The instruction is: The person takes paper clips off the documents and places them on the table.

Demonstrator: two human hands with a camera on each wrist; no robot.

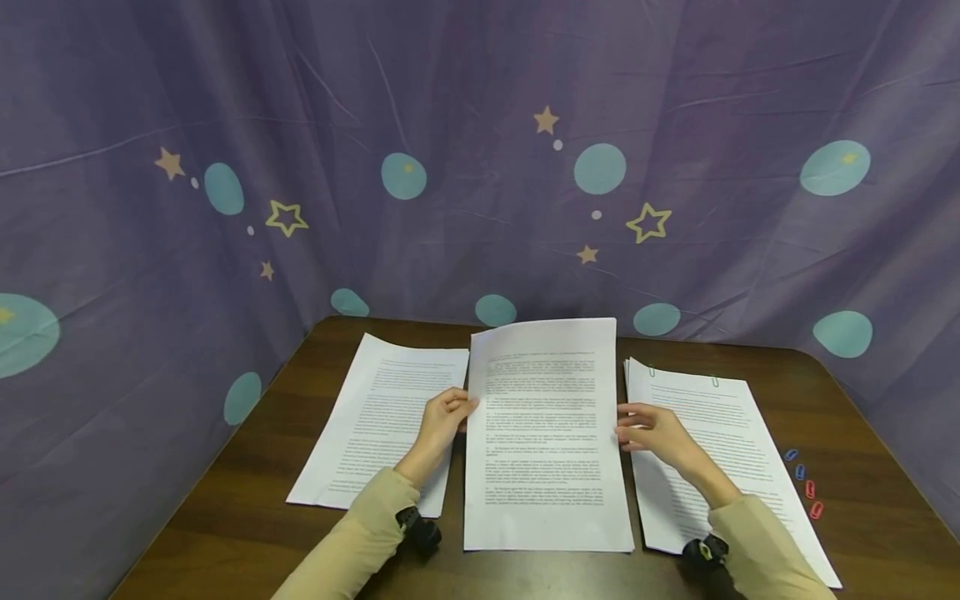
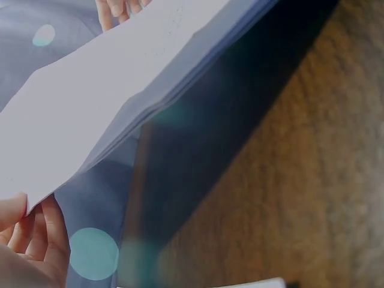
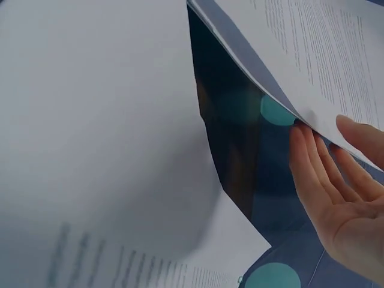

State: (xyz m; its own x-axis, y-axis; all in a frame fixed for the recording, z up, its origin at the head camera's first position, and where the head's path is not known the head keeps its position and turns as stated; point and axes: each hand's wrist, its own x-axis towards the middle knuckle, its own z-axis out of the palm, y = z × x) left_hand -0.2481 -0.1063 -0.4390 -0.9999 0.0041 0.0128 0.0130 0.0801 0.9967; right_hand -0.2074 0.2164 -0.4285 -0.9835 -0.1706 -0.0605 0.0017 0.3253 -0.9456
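Observation:
A stack of printed paper (image 1: 547, 450) stands raised at the middle of the table, its text side towards me and its top edge bowed. My left hand (image 1: 446, 421) pinches the stack's left edge, thumb in front and fingers behind, as the left wrist view also shows. At the right edge is my right hand (image 1: 656, 433). In the right wrist view its thumb (image 3: 360, 138) lies over the printed side while the fingers (image 3: 324, 165) reach behind the sheets. Several loose page edges show along the stack's underside in the left wrist view.
Another printed stack (image 1: 390, 417) lies on the left of the brown table (image 1: 217, 508). To the right lies a stack with green paper clips (image 1: 712, 450). Beyond it are blue clips (image 1: 799, 472) and red clips (image 1: 810, 489). A purple patterned curtain (image 1: 480, 250) hangs behind.

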